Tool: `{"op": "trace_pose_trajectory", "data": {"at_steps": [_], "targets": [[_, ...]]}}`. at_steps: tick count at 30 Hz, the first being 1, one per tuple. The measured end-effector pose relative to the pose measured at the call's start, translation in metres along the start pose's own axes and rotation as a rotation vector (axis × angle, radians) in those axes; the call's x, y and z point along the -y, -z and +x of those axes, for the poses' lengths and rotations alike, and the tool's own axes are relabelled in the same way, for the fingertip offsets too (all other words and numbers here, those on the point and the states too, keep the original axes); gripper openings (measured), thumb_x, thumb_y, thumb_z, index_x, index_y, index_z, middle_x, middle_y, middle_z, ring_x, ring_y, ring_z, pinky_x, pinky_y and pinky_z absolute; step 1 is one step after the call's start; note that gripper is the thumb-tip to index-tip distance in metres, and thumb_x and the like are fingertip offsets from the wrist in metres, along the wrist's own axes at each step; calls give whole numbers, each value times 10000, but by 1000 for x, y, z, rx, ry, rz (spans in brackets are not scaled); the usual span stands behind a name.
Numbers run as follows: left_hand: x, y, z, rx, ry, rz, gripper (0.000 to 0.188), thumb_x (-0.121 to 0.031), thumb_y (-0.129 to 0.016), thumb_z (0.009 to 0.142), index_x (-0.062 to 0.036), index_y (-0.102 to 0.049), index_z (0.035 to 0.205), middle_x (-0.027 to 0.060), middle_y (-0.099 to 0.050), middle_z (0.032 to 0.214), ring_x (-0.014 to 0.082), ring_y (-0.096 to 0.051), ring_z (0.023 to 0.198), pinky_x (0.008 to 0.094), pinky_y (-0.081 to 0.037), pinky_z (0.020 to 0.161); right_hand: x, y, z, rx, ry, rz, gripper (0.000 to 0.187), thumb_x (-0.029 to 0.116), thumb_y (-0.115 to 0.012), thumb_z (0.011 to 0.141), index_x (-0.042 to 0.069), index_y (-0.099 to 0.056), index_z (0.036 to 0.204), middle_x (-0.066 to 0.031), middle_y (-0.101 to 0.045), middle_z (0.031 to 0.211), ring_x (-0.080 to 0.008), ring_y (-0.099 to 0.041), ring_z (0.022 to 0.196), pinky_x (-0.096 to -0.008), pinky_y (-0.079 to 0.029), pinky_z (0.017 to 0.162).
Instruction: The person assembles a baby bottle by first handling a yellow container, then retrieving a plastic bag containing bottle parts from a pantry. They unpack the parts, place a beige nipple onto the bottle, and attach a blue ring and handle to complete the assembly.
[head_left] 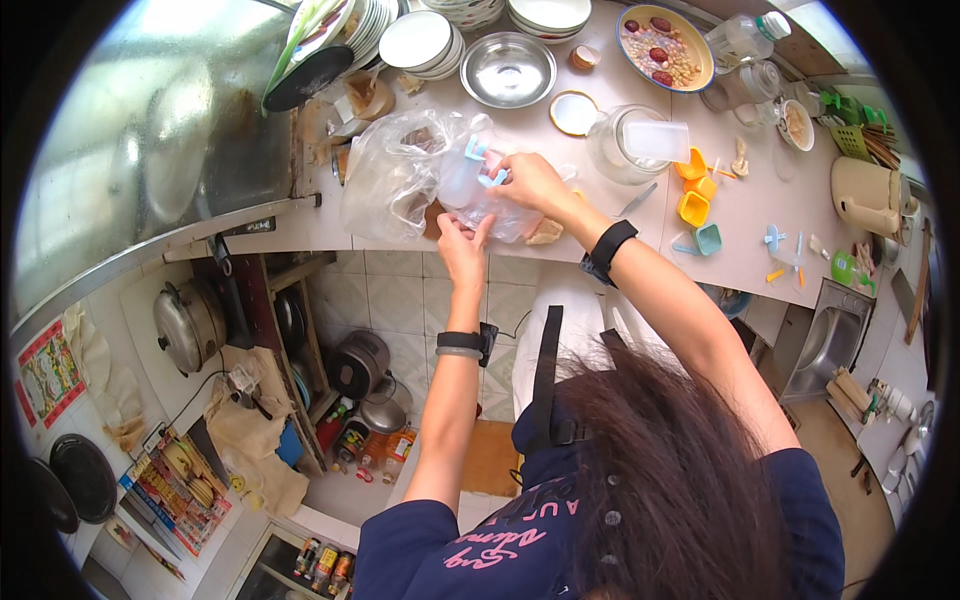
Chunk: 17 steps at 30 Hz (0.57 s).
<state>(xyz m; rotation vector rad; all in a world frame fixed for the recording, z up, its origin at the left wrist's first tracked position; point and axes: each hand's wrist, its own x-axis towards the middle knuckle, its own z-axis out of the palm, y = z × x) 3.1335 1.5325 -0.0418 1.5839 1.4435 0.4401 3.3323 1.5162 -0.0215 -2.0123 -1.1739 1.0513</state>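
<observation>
A clear plastic bag [395, 185] lies crumpled along the counter's near edge. At its near side my left hand [465, 245] pinches the bag's edge between thumb and fingers. My right hand [535, 187] is closed on a small light-blue plastic piece [493, 179] over the bag's right part. Another light-blue piece [474, 150] shows just beyond it, in or on the clear plastic. Below the right hand a small tan lump [545, 232] sits at the counter edge. Whether the blue pieces are joined to something inside the bag, I cannot tell.
Right of my hands stand a glass jar [620, 150], yellow plastic cups [694, 208], a green cup [708, 239] and a knife [637, 200]. Behind are a steel bowl [508, 70], stacked plates [420, 45] and a bowl of beans [690, 45]. A sink [828, 340] lies right.
</observation>
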Motion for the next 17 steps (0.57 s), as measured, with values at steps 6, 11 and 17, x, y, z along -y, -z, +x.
{"op": "trace_pose_trajectory", "data": {"at_steps": [6,11,17], "targets": [[-13,4,-8,42,87,-141,707,-369,-832,882,66,-458,1295,151,-690,948,175,-675,626,313,-547,514,13,3,-17,-120,-14,56,358,266,-857,747,57,-769,1024,-147,-759,899,-283,-739,845,-385,-558,765],[-6,7,-19,74,140,-91,747,-470,-755,929,69,-436,1336,157,-668,982,187,-671,593,312,-547,503,18,12,-25,-190,7,56,388,258,-836,771,59,-753,1093,-141,-764,964,-299,-737,893,-390,-564,802],[24,11,-30,350,375,-51,704,-570,-684,947,-34,-464,1347,121,-686,903,201,-689,573,299,-540,486,11,46,-54,-288,209,20,423,289,-821,811,65,-744,1160,-186,-751,1093,-295,-725,1047,-401,-550,915]]}}
